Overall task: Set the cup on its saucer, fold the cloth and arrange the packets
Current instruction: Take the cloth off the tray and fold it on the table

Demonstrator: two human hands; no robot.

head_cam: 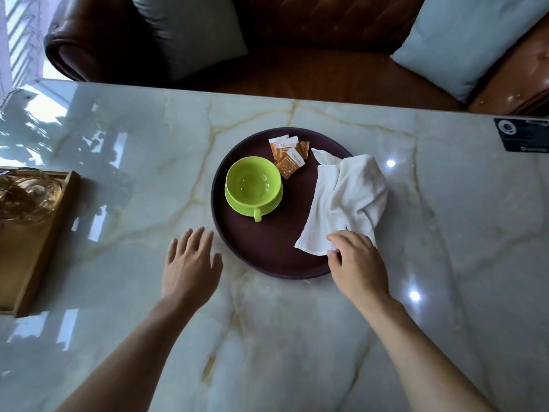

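A green cup (252,181) stands upright on its green saucer (234,202) at the left of a round dark tray (267,248), handle toward me. Three orange and white packets (289,154) lie overlapping at the tray's far side. A crumpled white cloth (347,200) drapes over the tray's right rim. My right hand (356,263) pinches the cloth's near corner. My left hand (190,260) rests flat on the marble table (118,173), fingers spread, just left of the tray and holding nothing.
A wooden tray (38,242) with a glass vessel (23,194) sits at the left edge. A dark card (523,135) lies at the far right. Behind the table is a brown leather sofa (312,69) with pale cushions (469,40).
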